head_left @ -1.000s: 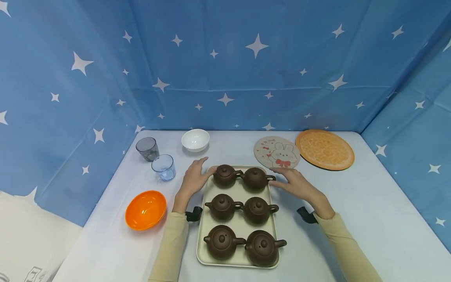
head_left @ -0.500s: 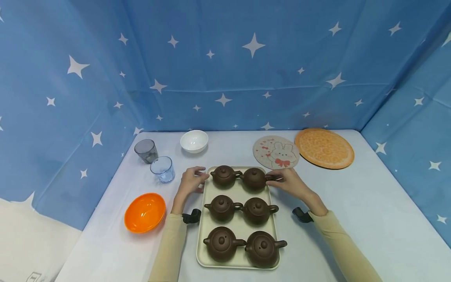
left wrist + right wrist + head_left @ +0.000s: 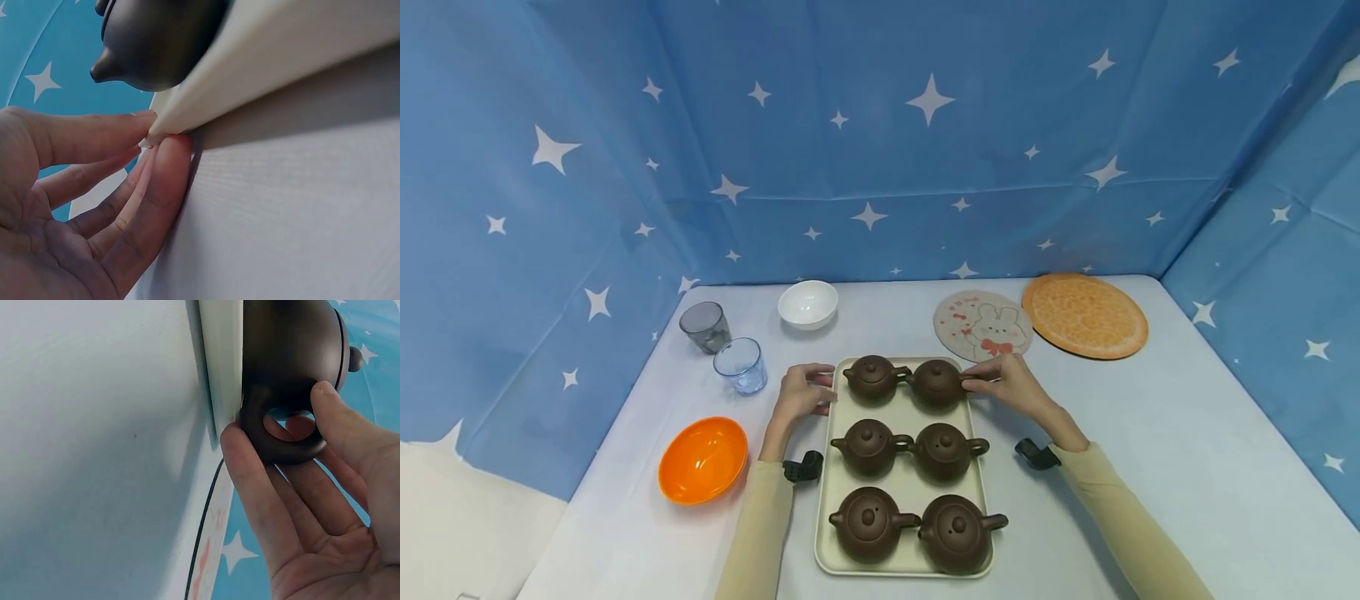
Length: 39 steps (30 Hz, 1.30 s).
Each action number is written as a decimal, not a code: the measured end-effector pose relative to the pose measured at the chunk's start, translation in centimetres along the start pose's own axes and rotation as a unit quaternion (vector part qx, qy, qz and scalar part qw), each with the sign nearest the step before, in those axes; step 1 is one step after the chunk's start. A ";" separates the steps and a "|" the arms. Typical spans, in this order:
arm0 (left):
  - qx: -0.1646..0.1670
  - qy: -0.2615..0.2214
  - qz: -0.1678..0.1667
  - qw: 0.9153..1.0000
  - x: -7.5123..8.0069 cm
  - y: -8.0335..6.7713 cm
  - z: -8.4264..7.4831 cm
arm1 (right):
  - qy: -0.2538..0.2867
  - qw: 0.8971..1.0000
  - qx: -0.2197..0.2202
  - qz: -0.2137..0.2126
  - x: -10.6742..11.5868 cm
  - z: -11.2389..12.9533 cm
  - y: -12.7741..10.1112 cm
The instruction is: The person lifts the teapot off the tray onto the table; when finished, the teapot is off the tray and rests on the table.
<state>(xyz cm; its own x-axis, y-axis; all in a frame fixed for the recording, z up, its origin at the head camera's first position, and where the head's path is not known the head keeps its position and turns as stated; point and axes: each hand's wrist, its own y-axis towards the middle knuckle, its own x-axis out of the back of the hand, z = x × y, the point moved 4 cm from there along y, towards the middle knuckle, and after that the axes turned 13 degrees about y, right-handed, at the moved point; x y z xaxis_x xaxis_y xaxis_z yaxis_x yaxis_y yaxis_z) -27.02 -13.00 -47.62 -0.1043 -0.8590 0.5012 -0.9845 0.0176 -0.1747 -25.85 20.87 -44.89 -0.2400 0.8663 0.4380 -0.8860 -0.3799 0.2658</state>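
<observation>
A cream tray (image 3: 822,533) holds several brown clay teapots in three rows of two. My left hand (image 3: 801,393) is at the tray's far-left corner, beside the far-left teapot (image 3: 871,379). In the left wrist view the thumb and fingers of that hand (image 3: 153,134) pinch the tray's rim (image 3: 281,56) under the teapot (image 3: 156,44). My right hand (image 3: 1003,383) is at the far-right teapot (image 3: 936,383). The right wrist view shows this hand (image 3: 276,415) gripping the teapot's (image 3: 287,344) loop handle, thumb on top and a finger through the loop, at the tray's edge (image 3: 222,350).
On the left of the white table stand a grey glass (image 3: 703,327), a clear blue glass (image 3: 740,365), a white bowl (image 3: 807,303) and an orange bowl (image 3: 702,459). A bunny coaster (image 3: 982,325) and an orange round mat (image 3: 1084,315) lie at the back right. Blue star cloth walls the table in.
Both hands have drawn in to the tray's far end. The left hand went from flat to pinching the tray's corner; the right hand's fingers have taken hold of the far-right teapot's handle.
</observation>
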 end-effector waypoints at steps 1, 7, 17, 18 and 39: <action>0.002 0.001 -0.002 1.000 0.1 -0.1 0.1 | 0.006 1.000 -0.002 0.000 -0.1 0.0 0.1; 0.012 -0.007 -0.012 1.000 1.0 -0.5 1.0 | 0.021 0.999 -0.021 0.011 -0.8 -0.1 1.1; 0.013 -0.002 -0.006 1.000 0.2 -0.2 0.7 | 0.025 0.999 -0.022 0.009 0.2 -0.6 0.5; 0.010 -0.001 -0.005 1.000 0.0 -0.1 0.6 | 0.032 0.999 -0.024 0.008 0.4 -0.6 0.3; 0.005 -0.004 -0.001 1.000 -0.3 -0.1 -0.1 | 0.134 0.989 -0.065 0.019 5.6 -1.2 -1.2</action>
<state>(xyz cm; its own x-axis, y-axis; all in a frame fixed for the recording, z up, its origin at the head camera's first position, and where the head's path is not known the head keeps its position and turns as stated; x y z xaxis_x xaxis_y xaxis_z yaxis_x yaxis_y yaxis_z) -26.93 -12.68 -47.73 -0.1003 -0.8636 0.4941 -0.9833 0.0104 -0.1815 -26.56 26.57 -43.79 -0.3546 0.9137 0.1985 -0.9138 -0.3836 0.1335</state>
